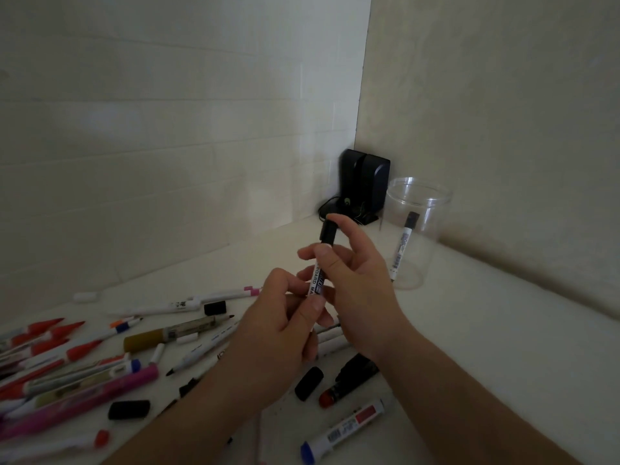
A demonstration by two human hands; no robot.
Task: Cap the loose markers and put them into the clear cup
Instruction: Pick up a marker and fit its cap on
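Both hands hold one white whiteboard marker (317,280) upright above the table. My left hand (285,327) grips its lower barrel. My right hand (352,273) pinches the upper barrel, and its index finger lies over the black cap (328,233) on the marker's top end. The clear cup (419,209) stands to the right, near the wall, with one capped white marker (402,245) leaning inside it. Several loose markers and pens lie on the table at the left and below my hands.
A black device (364,182) with a cable sits in the wall corner behind the cup. Loose black caps (214,308) (129,410) (308,383) lie among the pens. A pink marker (100,396) and a blue-capped marker (342,431) lie near the front.
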